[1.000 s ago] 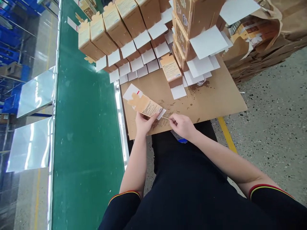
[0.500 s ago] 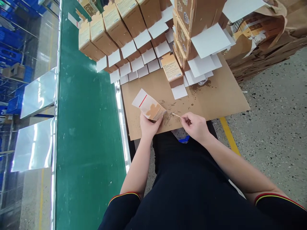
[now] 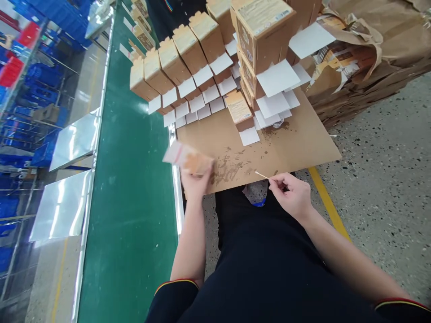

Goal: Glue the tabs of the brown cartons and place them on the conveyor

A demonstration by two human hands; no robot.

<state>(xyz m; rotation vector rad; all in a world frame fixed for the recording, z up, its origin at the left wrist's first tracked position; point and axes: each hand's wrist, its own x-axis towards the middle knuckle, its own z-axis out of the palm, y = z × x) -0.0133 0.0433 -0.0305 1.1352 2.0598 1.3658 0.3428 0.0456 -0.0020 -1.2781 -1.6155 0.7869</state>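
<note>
My left hand grips a small cardboard box with a white flap that carries a red stripe; motion smears it. The box is over the left edge of the brown cardboard sheet, beside the green belt. Between the fingertips of my right hand is a thin cotton swab, its tip pointing left above the sheet's near edge. Dark wet-looking smudges mark the sheet between my hands. One similar box lies on the sheet ahead, its white flap open towards me.
Rows of cardboard boxes with white flaps stand at the back. A taller stack rises to their right. The green conveyor belt runs along the left. Crumpled brown paper is piled back right. Another person's dark clothing shows behind the boxes.
My left hand has carried the box left, towards the belt. My right hand has drawn back to the right with the swab. The view has shifted slightly.
</note>
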